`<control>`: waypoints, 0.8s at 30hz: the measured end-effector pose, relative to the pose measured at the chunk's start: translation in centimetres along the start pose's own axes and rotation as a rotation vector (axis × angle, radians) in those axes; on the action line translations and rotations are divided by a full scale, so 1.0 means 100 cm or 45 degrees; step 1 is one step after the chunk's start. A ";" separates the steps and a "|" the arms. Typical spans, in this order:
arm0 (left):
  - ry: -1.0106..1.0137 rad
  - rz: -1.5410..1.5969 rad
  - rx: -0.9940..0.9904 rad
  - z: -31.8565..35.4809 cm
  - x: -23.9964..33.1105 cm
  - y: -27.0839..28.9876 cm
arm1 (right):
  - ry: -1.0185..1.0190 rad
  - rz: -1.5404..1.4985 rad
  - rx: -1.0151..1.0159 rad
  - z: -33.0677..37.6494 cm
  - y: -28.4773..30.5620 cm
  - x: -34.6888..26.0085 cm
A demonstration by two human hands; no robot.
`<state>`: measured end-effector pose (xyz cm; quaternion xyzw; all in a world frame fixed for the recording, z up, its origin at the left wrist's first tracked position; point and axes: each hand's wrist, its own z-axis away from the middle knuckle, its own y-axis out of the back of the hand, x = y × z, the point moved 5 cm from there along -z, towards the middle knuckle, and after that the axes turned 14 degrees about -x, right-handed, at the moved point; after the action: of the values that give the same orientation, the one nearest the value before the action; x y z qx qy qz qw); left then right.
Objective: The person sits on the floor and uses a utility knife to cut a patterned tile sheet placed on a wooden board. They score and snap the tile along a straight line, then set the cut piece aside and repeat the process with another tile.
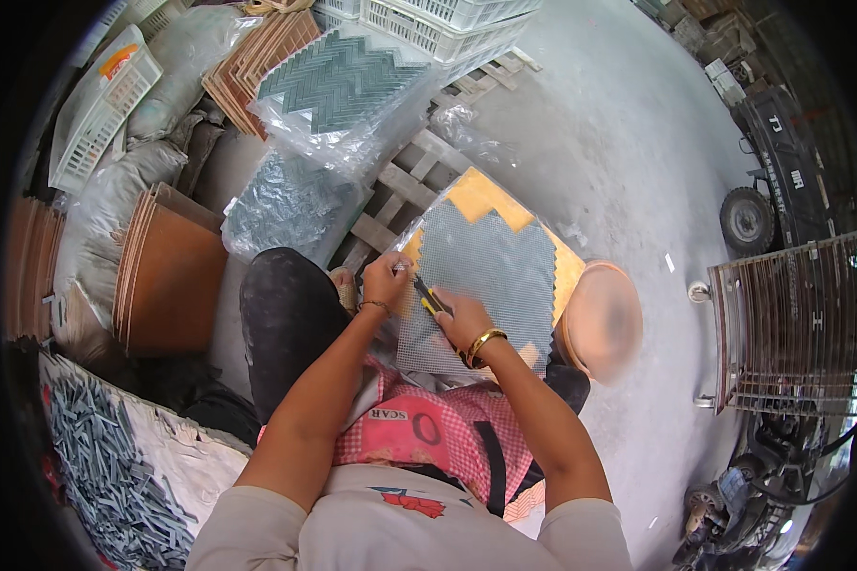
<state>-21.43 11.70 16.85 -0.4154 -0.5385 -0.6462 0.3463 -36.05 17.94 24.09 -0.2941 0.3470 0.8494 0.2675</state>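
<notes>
"At the centre of the frame, what lay there?"

"A grey tile sheet [490, 262] covered in mesh [417, 344], on a yellow board [569, 265]."

"And the hands?"

"The left hand [387, 279] was pinched narrow at the sheet's left edge, seemingly on the mesh. The right hand [465, 321], just beside it, was wrapped around a yellow-and-black tool [431, 299], probably a cutter, pointed at that edge."

"What did doing it well call for?"

"Tension, I judged: mesh kept taut, the tip shallow along the tile border, no tile chipped."

"Any danger?"

"The left fingers sat near the tip, so strokes were best drawn away from them."
</notes>
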 end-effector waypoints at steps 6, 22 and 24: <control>0.049 -0.017 -0.033 -0.001 0.011 0.002 | 0.046 0.202 0.196 -0.003 0.001 0.015; 0.060 -0.454 -0.121 0.029 0.013 -0.006 | 0.064 0.814 0.008 -0.007 -0.001 -0.001; 0.040 -0.453 -0.085 0.030 0.013 -0.007 | 0.087 0.899 0.015 -0.009 -0.002 -0.002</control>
<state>-22.10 14.76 17.93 -0.3147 -0.5763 -0.7211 0.2209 -35.51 17.38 23.62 -0.1827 0.4408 0.8773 -0.0526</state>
